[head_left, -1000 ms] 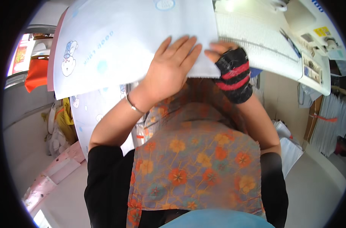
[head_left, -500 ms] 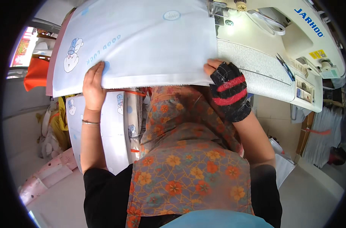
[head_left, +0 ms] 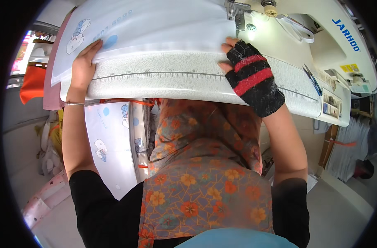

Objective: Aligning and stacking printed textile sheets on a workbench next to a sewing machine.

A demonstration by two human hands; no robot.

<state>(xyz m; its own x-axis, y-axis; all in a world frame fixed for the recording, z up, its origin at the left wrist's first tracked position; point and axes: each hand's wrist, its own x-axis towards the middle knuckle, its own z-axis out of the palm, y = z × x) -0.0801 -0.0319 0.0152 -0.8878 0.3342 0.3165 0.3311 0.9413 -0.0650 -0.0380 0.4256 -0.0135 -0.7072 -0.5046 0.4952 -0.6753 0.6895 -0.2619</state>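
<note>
A white cloth (head_left: 168,25) printed with blue-and-white cartoon animals lies across the pale speckled bed of a sewing machine (head_left: 333,37). Its right edge runs up beside the lit presser foot (head_left: 240,20). My left hand (head_left: 86,62), a bangle on its wrist, lies with fingers stretched out flat on the cloth's near left part. My right hand (head_left: 254,76) wears a black fingerless glove with red stripes. Its bare fingertips touch the cloth's near right corner, and the thumb stands apart from them on the machine bed.
A ruler scale (head_left: 155,73) runs along the machine bed's front. Blue-handled snips (head_left: 312,80) lie at the right, near a small tray (head_left: 332,103). More printed white cloth (head_left: 110,149) hangs below the bed at left. Stacked pale sheets (head_left: 348,144) stand at far right.
The cloth has moved away from me toward the back, baring the ruled front of the machine bed. Both hands have gone forward with it, the left also slightly leftward.
</note>
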